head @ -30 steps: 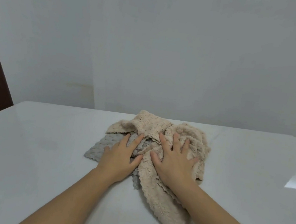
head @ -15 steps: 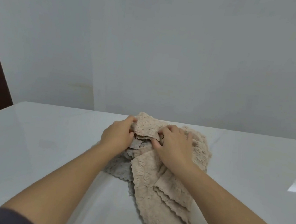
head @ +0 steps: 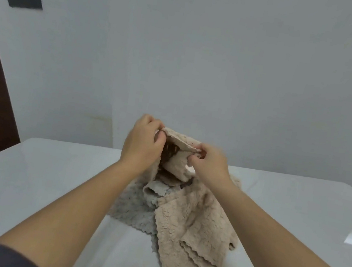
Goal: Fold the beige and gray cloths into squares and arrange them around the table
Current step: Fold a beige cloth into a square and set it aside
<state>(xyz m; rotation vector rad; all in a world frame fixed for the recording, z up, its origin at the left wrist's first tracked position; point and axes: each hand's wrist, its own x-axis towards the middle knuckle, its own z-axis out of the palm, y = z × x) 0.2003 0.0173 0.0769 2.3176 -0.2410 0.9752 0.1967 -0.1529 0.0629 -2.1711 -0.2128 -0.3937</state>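
I see the left hand (head: 144,142) and the right hand (head: 209,163) each pinching the top edge of a beige cloth (head: 180,143), held up above the pile in the middle of the white bench (head: 37,181). Its lower part hangs to the heap. A second beige piece (head: 193,227) sprawls toward me, overlapping a gray cloth (head: 134,209) lying at its left.

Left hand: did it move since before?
Yes. The left hand went up, off the table, and now pinches a beige cloth in the air.
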